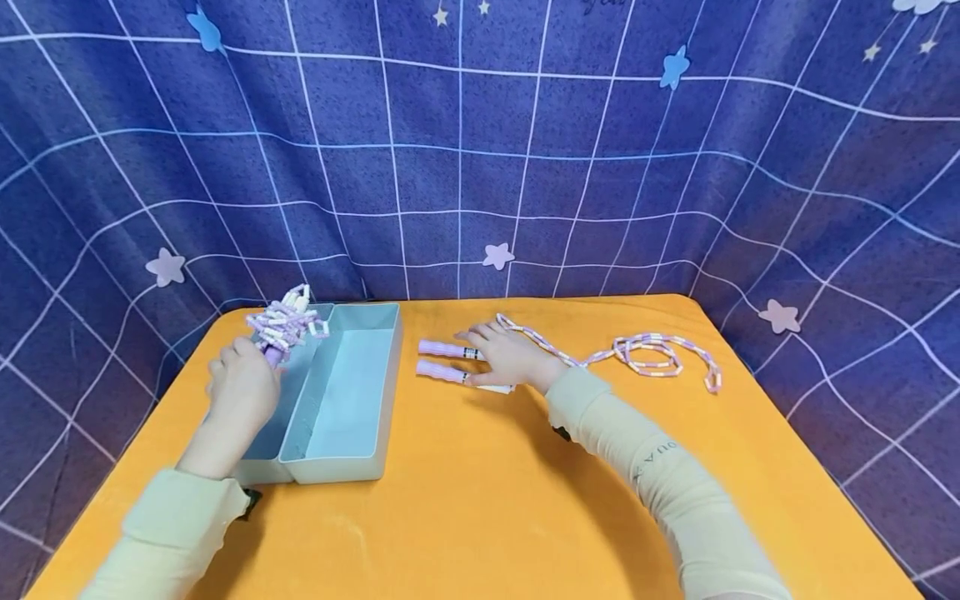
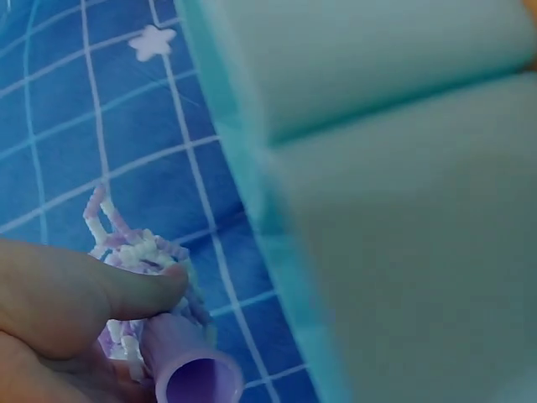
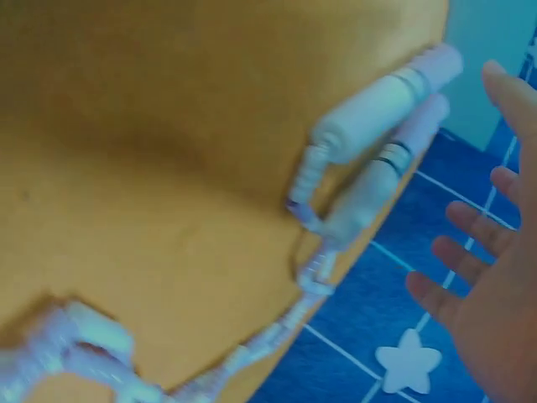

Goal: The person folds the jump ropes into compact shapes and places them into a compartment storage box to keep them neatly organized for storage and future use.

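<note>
Gripping bundled rope (image 1: 283,323) near blue bins (image 1: 337,470)

The left hand (image 1: 240,383) is holding it by the tabletop's (image 1: 450,525) far left corner; the right hand (image 1: 517,357), fingers spread wide, is hovering over the handles (image 1: 441,372) of a loose rope (image 1: 652,337) trailing toward the right edge.

The head view looks forward and down across the bench (image 1: 480,500) to the curtain (image 1: 480,183). The left wrist view, close to the left fingers (image 1: 221,367), shares the blue container (image 1: 337,472) with it; the right wrist view, near and tilted, takes in the right fingers (image 3: 478,225) and two handles (image 1: 441,371), which the head view also shows.
</note>
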Available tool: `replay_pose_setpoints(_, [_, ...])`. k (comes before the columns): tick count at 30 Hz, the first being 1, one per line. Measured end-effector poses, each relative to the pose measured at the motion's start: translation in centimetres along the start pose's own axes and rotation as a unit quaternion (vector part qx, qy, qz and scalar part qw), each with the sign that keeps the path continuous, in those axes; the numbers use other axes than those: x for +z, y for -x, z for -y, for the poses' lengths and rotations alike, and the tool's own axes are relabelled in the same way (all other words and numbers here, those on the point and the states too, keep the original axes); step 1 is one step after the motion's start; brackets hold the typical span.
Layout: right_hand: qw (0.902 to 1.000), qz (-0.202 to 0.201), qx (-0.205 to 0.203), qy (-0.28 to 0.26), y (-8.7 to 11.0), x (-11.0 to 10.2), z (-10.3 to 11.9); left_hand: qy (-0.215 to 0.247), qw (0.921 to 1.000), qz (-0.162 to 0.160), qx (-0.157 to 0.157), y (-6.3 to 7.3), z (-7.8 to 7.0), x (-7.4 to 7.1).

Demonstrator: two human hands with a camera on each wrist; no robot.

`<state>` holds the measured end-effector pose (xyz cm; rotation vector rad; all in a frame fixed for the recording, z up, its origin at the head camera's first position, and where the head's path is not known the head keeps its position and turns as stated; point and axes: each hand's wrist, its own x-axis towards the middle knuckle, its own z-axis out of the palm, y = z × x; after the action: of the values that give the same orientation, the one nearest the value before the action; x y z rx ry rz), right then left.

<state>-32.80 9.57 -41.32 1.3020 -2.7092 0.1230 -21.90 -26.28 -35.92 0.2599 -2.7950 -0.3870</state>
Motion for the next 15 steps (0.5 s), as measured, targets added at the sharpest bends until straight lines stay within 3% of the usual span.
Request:
replay_pose_setpoints(7, [0.9986, 0.037, 0.030, -0.024, -0.1, 2.2, -0.6, 0.019, 0.9929, 0.101, -0.061, -0.7, 2.5, 2.1])
replay_pose_setpoints(15, [0.9976, 0.046, 0.048, -0.019, -0.5, 3.4, -0.7, 0.011, 0.9805, 0.167, -0.102, -1.5, 4.2, 5.1])
